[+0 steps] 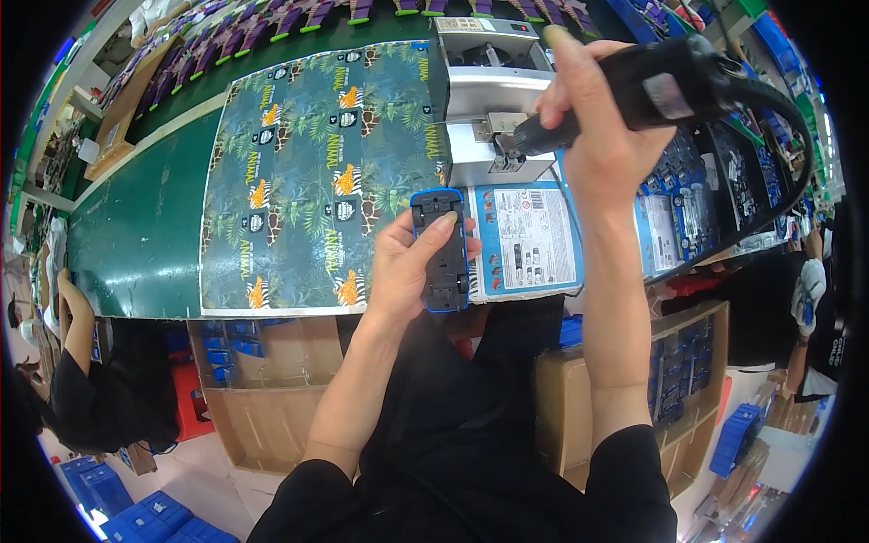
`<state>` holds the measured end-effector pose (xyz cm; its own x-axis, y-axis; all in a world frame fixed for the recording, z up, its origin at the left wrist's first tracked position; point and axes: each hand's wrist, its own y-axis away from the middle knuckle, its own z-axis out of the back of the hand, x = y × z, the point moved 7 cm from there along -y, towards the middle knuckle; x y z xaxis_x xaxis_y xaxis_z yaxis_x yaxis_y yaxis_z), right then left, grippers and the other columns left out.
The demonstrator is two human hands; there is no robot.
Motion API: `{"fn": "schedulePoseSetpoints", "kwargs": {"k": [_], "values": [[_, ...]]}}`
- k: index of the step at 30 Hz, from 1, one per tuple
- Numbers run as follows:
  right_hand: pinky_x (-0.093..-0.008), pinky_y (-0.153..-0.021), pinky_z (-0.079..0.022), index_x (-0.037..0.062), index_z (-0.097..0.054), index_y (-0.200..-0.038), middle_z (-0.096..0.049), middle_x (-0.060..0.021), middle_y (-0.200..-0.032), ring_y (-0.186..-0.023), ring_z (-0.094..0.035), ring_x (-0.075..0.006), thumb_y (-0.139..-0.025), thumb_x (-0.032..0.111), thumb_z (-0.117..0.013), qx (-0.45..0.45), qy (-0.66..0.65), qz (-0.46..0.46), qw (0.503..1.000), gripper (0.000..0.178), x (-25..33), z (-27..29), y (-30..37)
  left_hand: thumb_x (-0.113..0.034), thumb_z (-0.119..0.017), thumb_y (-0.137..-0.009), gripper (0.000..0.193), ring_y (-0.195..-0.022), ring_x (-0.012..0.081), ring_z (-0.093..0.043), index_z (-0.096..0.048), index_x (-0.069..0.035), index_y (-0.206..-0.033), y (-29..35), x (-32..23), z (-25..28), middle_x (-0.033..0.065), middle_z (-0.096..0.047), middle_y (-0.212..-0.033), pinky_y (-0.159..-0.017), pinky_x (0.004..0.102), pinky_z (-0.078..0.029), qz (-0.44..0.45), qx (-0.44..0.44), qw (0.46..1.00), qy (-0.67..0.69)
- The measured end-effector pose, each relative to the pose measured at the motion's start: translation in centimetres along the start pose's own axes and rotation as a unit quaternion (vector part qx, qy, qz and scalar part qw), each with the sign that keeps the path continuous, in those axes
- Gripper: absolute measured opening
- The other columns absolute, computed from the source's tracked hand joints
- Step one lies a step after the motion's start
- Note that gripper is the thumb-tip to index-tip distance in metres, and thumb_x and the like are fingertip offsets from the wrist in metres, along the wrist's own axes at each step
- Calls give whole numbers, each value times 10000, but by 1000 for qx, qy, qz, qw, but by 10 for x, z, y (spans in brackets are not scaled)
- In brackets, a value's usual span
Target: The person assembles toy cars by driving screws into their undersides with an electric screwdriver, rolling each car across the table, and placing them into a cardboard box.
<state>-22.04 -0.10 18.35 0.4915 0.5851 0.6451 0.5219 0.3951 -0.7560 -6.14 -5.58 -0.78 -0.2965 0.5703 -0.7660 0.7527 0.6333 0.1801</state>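
My left hand (398, 262) is closed around a toy car (444, 271) with a black underside and blue edges. The car's underside faces up, and my thumb lies across its upper part. My right hand (602, 145) grips a black electric screwdriver (656, 86), with a thick cable running from its back end. Its tip points down to the left, at the front of a silver screw feeder (484, 95). Whether the tip touches a screw there is too small to tell.
A green worktable (136, 235) carries patterned printed sheets (317, 181) and a blue-and-white printed sheet (529, 240). Purple and green toy parts (244, 41) line the back. Cardboard boxes (262, 425) with blue parts stand below the table edge. Other people sit at both sides.
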Motion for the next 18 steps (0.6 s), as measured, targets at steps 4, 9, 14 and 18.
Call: {"fn": "schedulePoseSetpoints", "kwargs": {"k": [4,9,14,18], "values": [[-223,-482,-453,10,-643,-768,-594,-13,-567,-466,-564,-82,-853,86,-752,14,11,8,1000,158,-8,-4,-1,-167,-645,-956,235,-805,174,-704,-613,-1,-1119,-1,2,0,126,-702,-980,-724,320,-600,-6,-4,1000,2],[-230,-494,-456,31,-634,-745,-590,-31,-565,-456,-556,-95,-863,119,-744,47,34,-60,996,183,-8,-14,-6,-161,-650,-953,263,-809,167,-698,-589,2,-1151,-1,3,-1,122,-694,-1002,-724,314,-599,-12,-9,1000,7],[-221,-459,-402,28,-642,-674,-553,2,-517,-430,-502,-62,-843,149,-755,20,-34,-177,983,236,-10,-3,4,-115,-647,-944,262,-887,212,-709,-592,4,-1170,-2,3,1,145,-694,-1062,-749,354,-615,-41,2,999,-12],[-315,-521,-468,16,-574,-927,-516,-47,-613,-474,-502,-149,-909,70,-637,-17,-249,-136,959,85,22,8,27,-64,-669,-916,266,-887,181,-704,-605,7,-1164,-1,3,-5,108,-699,-1065,-771,317,-586,-59,8,996,-68]]}}
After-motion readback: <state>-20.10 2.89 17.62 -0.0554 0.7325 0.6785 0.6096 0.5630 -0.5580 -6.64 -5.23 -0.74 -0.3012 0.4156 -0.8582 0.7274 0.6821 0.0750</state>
